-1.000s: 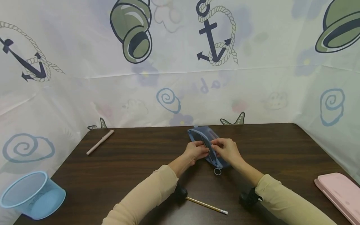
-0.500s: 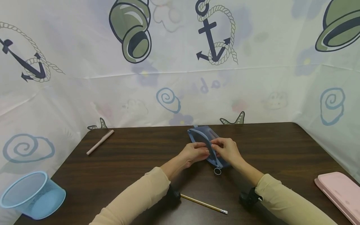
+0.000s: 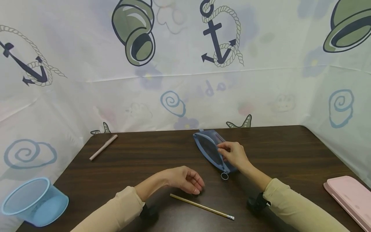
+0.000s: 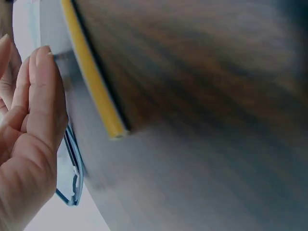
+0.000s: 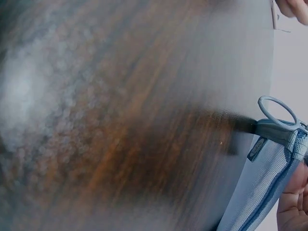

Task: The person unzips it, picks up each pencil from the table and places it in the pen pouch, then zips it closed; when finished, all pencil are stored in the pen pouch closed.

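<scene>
A blue mesh zipper pouch (image 3: 208,149) lies at the back middle of the table, its mouth unzipped and gaping. My right hand (image 3: 235,156) pinches the pouch's right-hand edge between thumb and fingers. From the near end hangs a ring zipper pull (image 3: 224,176), also large in the right wrist view beside the pouch (image 5: 269,180). My left hand (image 3: 185,180) hovers with loosely bent fingers, holding nothing, just above and behind a gold-yellow pencil (image 3: 200,206). That pencil (image 4: 91,72) lies on the table apart from the hand in the left wrist view.
A pale pen (image 3: 103,147) lies at the back left of the dark wooden table (image 3: 139,151). The blue mesh cup (image 3: 37,203) stands at the left edge, and a pink case (image 3: 349,196) lies at the right edge. Patterned cloth (image 3: 174,74) encloses the back and sides.
My left hand has left the pouch and moved toward me and to the left, near the pencil. The pouch's mouth is now in plain sight. My right hand keeps its pinch in the same place.
</scene>
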A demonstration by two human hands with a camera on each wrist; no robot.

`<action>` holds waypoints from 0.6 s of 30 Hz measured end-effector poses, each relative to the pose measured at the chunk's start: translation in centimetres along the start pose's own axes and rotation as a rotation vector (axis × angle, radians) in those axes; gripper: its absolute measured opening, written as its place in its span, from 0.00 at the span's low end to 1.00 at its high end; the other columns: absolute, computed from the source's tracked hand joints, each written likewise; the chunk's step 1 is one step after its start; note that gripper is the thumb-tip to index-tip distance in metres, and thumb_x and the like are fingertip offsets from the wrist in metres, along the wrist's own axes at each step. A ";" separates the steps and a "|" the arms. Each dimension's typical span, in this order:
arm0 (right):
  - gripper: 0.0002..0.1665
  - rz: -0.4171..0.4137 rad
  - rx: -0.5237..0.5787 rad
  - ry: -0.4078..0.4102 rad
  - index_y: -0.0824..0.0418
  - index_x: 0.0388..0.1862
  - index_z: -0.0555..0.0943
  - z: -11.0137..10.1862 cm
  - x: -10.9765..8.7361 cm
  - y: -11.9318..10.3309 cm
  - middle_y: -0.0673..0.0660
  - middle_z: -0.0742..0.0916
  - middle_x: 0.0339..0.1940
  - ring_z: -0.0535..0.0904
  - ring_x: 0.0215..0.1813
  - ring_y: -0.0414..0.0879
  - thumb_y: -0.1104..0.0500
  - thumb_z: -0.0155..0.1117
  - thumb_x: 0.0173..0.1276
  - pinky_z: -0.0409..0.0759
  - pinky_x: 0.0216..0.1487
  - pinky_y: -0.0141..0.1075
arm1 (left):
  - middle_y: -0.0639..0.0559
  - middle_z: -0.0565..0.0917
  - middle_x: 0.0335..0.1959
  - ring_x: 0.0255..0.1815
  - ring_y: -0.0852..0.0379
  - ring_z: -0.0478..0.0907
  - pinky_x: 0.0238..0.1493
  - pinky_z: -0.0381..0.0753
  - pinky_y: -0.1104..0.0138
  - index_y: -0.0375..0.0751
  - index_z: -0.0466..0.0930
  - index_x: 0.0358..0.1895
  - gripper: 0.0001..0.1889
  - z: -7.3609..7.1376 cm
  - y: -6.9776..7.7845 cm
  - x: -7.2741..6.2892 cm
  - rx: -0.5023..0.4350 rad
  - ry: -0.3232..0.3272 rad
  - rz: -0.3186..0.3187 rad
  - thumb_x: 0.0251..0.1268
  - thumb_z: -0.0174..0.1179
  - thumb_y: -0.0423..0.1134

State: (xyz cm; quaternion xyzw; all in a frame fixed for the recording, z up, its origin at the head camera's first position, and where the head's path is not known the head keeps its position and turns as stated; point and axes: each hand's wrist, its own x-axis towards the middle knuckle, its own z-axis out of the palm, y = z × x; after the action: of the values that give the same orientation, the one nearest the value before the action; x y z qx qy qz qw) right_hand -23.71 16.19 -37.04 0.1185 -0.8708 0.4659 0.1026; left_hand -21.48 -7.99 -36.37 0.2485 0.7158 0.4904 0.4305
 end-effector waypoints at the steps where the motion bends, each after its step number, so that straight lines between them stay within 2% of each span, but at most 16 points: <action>1: 0.08 -0.001 -0.001 -0.001 0.72 0.40 0.83 0.0 0.0 0.0 0.63 0.86 0.28 0.80 0.21 0.44 0.69 0.63 0.63 0.82 0.24 0.30 | 0.52 0.83 0.36 0.38 0.61 0.80 0.43 0.83 0.69 0.27 0.77 0.49 0.14 0.1 -0.3 -0.2 0.009 -0.008 0.005 0.58 0.61 0.25; 4: 0.08 -0.004 0.005 0.000 0.71 0.40 0.83 0.0 0.0 0.0 0.63 0.86 0.28 0.80 0.22 0.44 0.69 0.62 0.63 0.82 0.24 0.30 | 0.50 0.83 0.37 0.38 0.61 0.80 0.41 0.81 0.72 0.28 0.78 0.47 0.14 0.2 -0.9 -0.7 0.045 -0.024 0.021 0.57 0.63 0.25; 11: 0.07 -0.078 0.039 0.016 0.72 0.38 0.83 -0.1 -0.3 -0.1 0.58 0.85 0.24 0.78 0.20 0.40 0.69 0.63 0.62 0.81 0.22 0.30 | 0.49 0.83 0.37 0.36 0.61 0.80 0.40 0.80 0.74 0.28 0.79 0.45 0.14 0.4 -1.7 -0.9 0.112 -0.038 0.075 0.53 0.64 0.23; 18: 0.09 -0.012 0.009 -0.005 0.72 0.41 0.83 -0.1 -0.1 -0.2 0.63 0.86 0.28 0.81 0.22 0.47 0.69 0.62 0.63 0.83 0.25 0.33 | 0.46 0.84 0.37 0.36 0.62 0.79 0.40 0.80 0.75 0.31 0.80 0.43 0.14 0.6 -1.8 -1.0 0.201 -0.030 0.119 0.51 0.66 0.21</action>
State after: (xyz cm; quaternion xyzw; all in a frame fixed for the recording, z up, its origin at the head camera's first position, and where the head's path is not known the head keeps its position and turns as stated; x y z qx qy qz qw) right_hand -23.52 16.21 -36.86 0.1253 -0.8683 0.4689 0.1027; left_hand -20.38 -9.21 -37.71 0.3398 0.7388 0.4372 0.3841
